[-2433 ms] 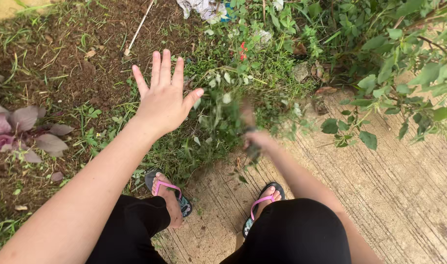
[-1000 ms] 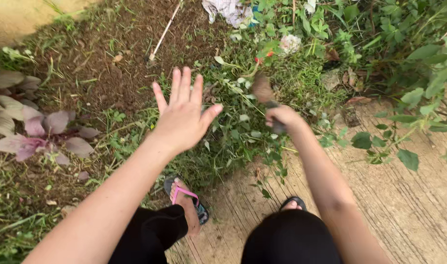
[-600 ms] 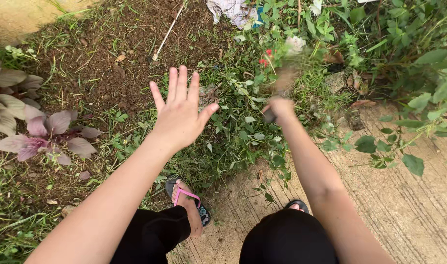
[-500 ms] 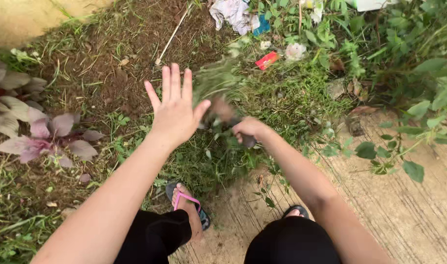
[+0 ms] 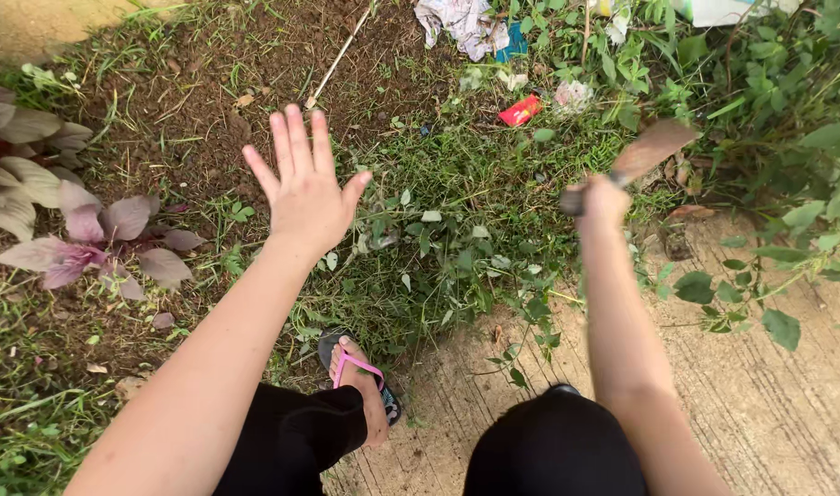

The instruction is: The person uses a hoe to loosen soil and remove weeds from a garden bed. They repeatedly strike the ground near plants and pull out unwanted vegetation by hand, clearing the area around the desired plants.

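Right hand (image 5: 600, 200) fisted tight around a blurred blade (image 5: 652, 149), raised over the weeds (image 5: 457, 239). Left hand (image 5: 302, 188) hovers spread wide, holding nothing, and a wide chop could catch those fingers or the sandalled foot (image 5: 360, 386).

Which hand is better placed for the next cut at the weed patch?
Probably the right hand: it is shut on the blade tool, raised beside the weeds. The left hand is empty, fingers spread, over the patch's edge.

Weedy soil (image 5: 172, 101) beside concrete path (image 5: 760, 395)
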